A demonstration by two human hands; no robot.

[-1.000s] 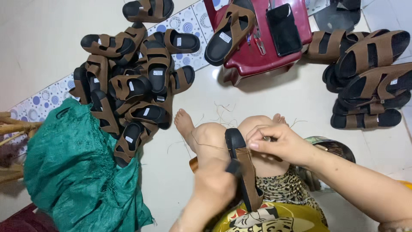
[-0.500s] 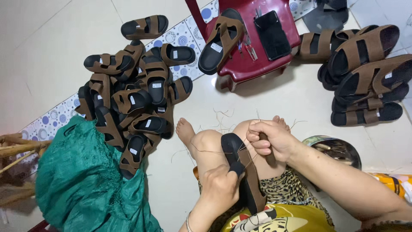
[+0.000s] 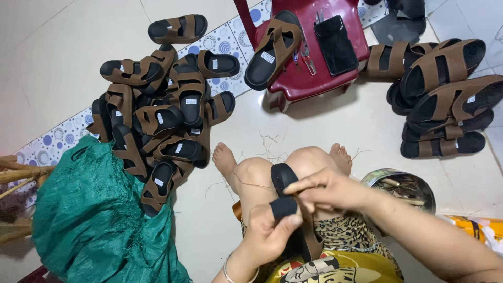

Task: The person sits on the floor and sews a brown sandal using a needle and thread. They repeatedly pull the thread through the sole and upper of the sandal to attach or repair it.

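Roughly, one green sack (image 3: 89, 220) at floor's lower-left edge, about a dozen brown sandals heaped (image 3: 162, 118) beside it, one red stool (image 3: 314, 63) carrying one sandal and one phone (image 3: 335, 44), one sandal (image 3: 293, 209) on the lap, left hand (image 3: 270, 233) clamped on it, right hand (image 3: 327, 188) pinching its strap.

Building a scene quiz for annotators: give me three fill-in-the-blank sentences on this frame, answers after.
1. The left hand and right hand hold one brown ____ over the lap.
2. The phone lies on a red ____.
3. The sandal heap lies partly on a ____ sack.

Missing words: sandal; stool; green
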